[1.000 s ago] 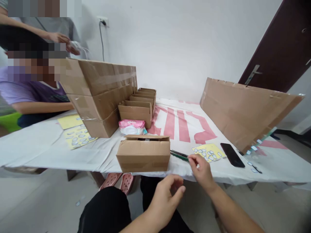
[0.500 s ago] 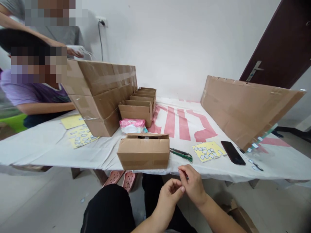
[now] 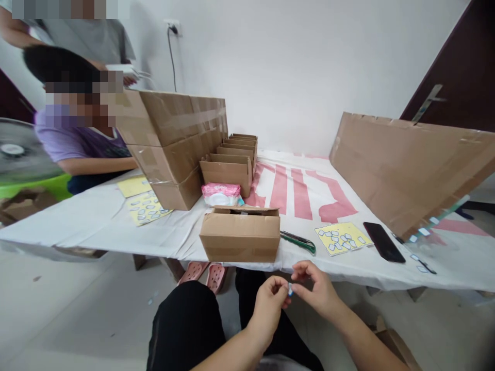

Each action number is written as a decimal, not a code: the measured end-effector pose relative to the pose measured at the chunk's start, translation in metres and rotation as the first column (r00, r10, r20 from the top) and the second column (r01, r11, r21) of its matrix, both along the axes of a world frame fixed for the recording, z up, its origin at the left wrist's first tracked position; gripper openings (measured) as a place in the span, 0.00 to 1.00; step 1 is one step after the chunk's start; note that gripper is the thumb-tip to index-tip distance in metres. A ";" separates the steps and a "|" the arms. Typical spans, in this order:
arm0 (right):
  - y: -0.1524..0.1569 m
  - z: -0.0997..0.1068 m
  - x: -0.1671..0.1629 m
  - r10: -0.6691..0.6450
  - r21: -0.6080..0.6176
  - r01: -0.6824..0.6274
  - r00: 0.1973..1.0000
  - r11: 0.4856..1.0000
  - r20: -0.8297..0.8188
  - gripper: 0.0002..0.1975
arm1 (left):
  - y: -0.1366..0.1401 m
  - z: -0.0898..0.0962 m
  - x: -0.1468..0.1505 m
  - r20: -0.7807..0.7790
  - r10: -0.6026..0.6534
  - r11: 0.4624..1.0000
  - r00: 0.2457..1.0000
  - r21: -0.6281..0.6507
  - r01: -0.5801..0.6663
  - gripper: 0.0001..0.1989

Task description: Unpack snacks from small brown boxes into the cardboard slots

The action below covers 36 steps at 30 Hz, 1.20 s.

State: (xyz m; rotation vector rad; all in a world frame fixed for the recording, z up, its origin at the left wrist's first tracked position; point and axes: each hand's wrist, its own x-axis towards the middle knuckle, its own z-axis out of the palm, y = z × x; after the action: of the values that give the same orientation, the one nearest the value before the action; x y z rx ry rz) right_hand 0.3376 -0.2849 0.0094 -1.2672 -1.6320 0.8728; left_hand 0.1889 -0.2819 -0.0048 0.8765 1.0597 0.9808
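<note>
While both hands meet in front of the table's [image 3: 96,232] near edge, above the lap, a tiny white-and-blue sticker [image 3: 290,291] sits pinched between their fingertips. In the head view the left hand [image 3: 270,304] curls its thumb and forefinger onto the sticker's left side, and the right hand [image 3: 317,289] nips it from the right. Just beyond them, at the near edge, stands a small cardboard box [image 3: 240,237], with a green utility knife [image 3: 298,240], a yellow sticker sheet [image 3: 342,238] and a black phone [image 3: 383,241] to its right.
</note>
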 end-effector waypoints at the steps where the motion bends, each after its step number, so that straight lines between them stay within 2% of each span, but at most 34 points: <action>1: -0.001 -0.001 0.000 0.015 0.000 -0.015 0.999 1.000 0.047 0.14 | 0.000 0.000 -0.001 0.000 -0.005 1.000 1.000 -0.007 0.005 0.12; 7: -0.003 -0.003 -0.003 0.005 0.077 -0.020 0.981 0.997 0.194 0.10 | 0.002 -0.003 -0.001 -0.023 -0.034 0.999 0.999 -0.011 0.033 0.11; 12: -0.003 -0.006 -0.008 -0.011 0.091 -0.005 0.985 0.996 0.171 0.05 | 0.002 -0.005 0.002 -0.093 -0.056 0.995 0.994 0.074 0.063 0.09; 14: 0.007 -0.007 0.002 -0.042 0.095 0.027 0.987 0.995 0.156 0.03 | 0.002 -0.005 0.001 -0.090 -0.054 0.995 0.994 0.082 0.062 0.10; 16: 0.027 -0.005 0.025 -0.142 0.116 0.122 0.974 0.986 0.176 0.02 | 0.004 -0.006 -0.004 -0.066 -0.032 0.996 0.997 0.079 0.037 0.13; 18: 0.053 -0.001 0.058 -0.290 0.103 0.272 0.924 0.957 0.250 0.04 | 0.006 -0.007 -0.011 -0.051 -0.006 0.996 0.999 0.089 0.011 0.15; 20: 0.079 0.004 0.093 -0.415 0.041 0.448 0.786 0.893 0.458 0.06 | 0.008 -0.009 -0.021 -0.060 0.002 0.994 0.998 0.110 0.005 0.15; 23: 0.105 0.005 0.127 -0.437 0.010 0.528 0.691 0.849 0.576 0.07 | 0.010 -0.011 -0.031 -0.110 -0.028 0.990 0.994 0.132 0.042 0.11; 28: 0.114 -0.006 0.134 -0.388 0.017 0.518 0.620 0.856 0.682 0.08 | 0.008 -0.013 -0.033 -0.181 -0.073 0.988 0.981 0.118 0.095 0.08; 32: 0.110 -0.007 0.130 -0.383 0.104 0.465 0.560 0.879 0.735 0.08 | 0.008 -0.014 -0.032 -0.185 -0.084 0.990 0.979 0.095 0.103 0.09; 36: 0.105 -0.006 0.126 -0.362 0.172 0.374 0.533 0.912 0.765 0.07 | 0.009 -0.019 -0.033 -0.192 -0.084 0.992 0.978 0.079 0.100 0.09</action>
State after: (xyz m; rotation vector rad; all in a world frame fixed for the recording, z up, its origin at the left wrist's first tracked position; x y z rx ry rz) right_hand 0.4634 -0.1800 0.0031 -2.1039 -1.8619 -0.0053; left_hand 0.1560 -0.2732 -0.0240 1.0986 1.1313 0.8847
